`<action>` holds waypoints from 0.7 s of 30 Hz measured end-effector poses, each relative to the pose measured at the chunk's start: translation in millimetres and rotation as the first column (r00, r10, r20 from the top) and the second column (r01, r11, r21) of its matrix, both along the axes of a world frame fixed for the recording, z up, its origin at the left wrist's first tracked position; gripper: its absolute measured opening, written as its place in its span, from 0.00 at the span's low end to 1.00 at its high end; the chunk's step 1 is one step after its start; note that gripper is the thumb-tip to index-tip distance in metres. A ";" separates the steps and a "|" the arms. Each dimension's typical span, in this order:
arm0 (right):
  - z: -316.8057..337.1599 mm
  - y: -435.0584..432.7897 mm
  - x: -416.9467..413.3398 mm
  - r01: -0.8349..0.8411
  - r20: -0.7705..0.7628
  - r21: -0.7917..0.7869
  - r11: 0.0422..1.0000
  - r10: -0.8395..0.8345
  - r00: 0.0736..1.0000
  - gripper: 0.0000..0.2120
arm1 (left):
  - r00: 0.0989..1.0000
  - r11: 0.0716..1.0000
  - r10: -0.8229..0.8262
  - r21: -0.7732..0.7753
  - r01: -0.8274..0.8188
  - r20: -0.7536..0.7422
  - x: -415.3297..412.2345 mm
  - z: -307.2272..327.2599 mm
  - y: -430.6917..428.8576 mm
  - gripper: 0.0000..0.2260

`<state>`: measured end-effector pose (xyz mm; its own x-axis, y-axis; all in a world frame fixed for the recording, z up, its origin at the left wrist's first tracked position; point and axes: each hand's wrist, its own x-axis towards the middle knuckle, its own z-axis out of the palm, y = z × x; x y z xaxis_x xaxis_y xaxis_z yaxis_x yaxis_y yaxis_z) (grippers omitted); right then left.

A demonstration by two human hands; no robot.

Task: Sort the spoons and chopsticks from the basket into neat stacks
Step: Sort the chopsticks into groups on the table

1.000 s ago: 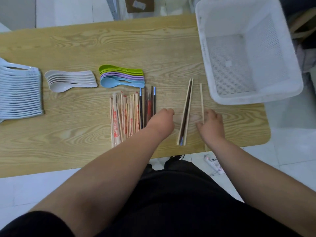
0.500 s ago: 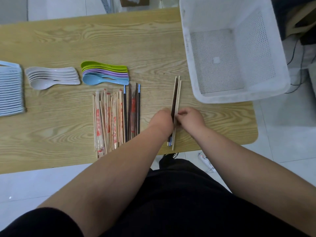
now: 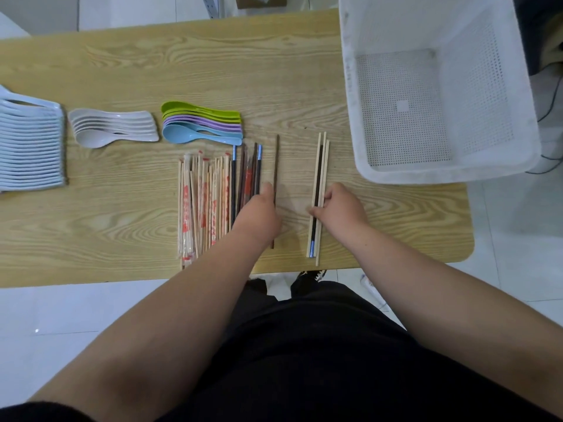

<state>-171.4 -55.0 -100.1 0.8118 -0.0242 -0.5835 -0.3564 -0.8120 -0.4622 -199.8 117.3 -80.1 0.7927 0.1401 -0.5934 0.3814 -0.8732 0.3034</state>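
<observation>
My left hand (image 3: 259, 211) holds a single dark brown chopstick (image 3: 276, 159) just right of the sorted chopstick row (image 3: 213, 196), which mixes pale wrapped sticks and dark ones. My right hand (image 3: 342, 205) pinches a small bundle of chopsticks (image 3: 321, 166), pale wooden ones with a dark blue-tipped one among them, lying on the wooden table (image 3: 213, 62). Further back lie a stack of green, purple and blue spoons (image 3: 201, 123) and a stack of white spoons (image 3: 109, 129). The white basket (image 3: 350, 86) at right is empty.
A long stack of pale blue spoons (image 3: 30, 141) lies at the table's left edge. The table's near edge runs just below the chopstick ends. My black-clad lap and white floor tiles fill the lower view. Cables hang beyond the basket at right.
My hands were together on the bundle; now my left hand has drawn one dark chopstick out leftward toward the sorted row, while my right hand stays on the remaining bundle.
</observation>
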 end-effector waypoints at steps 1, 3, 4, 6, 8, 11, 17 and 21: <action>0.5 0.3 1.2 0.010 -0.012 0.000 1.000 -0.010 1.000 0.19 | 0.999 0.999 -0.037 0.019 0.038 -0.017 -1.5 -0.6 3.2 0.16; 2.8 2.0 3.4 0.005 -0.032 -0.018 1.000 -0.006 0.999 0.17 | 0.992 0.992 -0.115 0.054 0.118 -0.058 -3.4 -1.0 6.1 0.15; 3.9 3.7 3.9 -0.009 -0.034 -0.034 0.999 0.008 0.999 0.16 | 0.988 0.987 -0.144 0.065 0.148 -0.063 -3.4 -0.5 5.6 0.14; 5.5 8.0 3.1 -0.032 -0.021 -0.058 0.998 0.031 0.999 0.14 | 0.985 0.985 -0.167 0.044 0.169 -0.049 -2.3 0.3 1.2 0.12; 5.7 12.3 0.6 -0.038 0.001 -0.072 0.997 0.038 0.999 0.12 | 0.985 0.985 -0.170 -0.012 0.170 -0.038 -0.8 0.2 -6.0 0.13; 6.0 19.4 -3.0 -0.023 -0.007 -0.069 0.997 0.023 1.000 0.13 | 0.984 0.981 -0.178 -0.076 0.176 -0.017 0.9 -1.6 -13.7 0.15; 7.3 12.4 -3.1 0.044 -0.041 0.038 0.998 -0.043 0.998 0.10 | 0.992 0.985 -0.124 -0.118 0.123 -0.008 3.2 -4.7 -17.4 0.14; 11.0 -10.9 -4.2 0.169 -0.030 0.108 0.980 -0.167 0.985 0.12 | 0.994 0.987 -0.111 -0.113 0.113 0.020 8.5 -2.0 -23.6 0.07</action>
